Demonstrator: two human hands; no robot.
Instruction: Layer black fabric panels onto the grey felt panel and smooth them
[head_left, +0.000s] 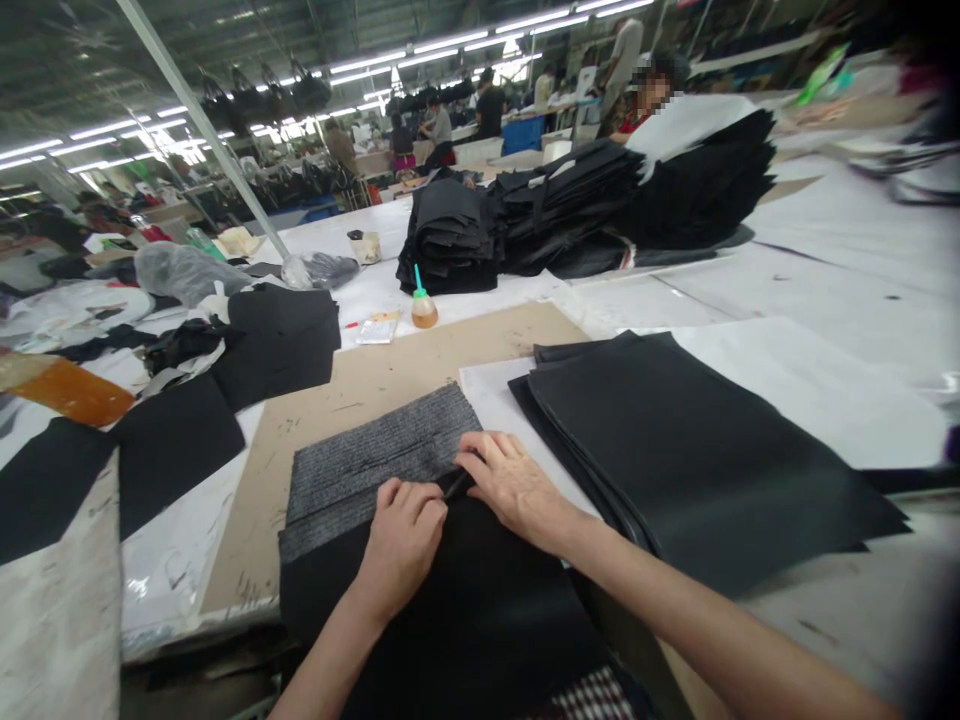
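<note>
A black fabric panel hangs over the near table edge toward my body. Its far edge lies on a grey ribbed piece crossed by dark lines. My left hand is closed, its curled fingers pressing on the black panel's edge. Close by to the right, my right hand pinches a raised, folded strip of that same edge between thumb and fingers. The fingertips of both hands are partly hidden by the fold. Beneath the grey piece lies a brown board with dark smears.
Stacked black sheets lie at right. Behind stand folded black bundles and a small bottle with a green spout. Loose black pieces and an orange-brown container are at left. A person is beyond the bundles.
</note>
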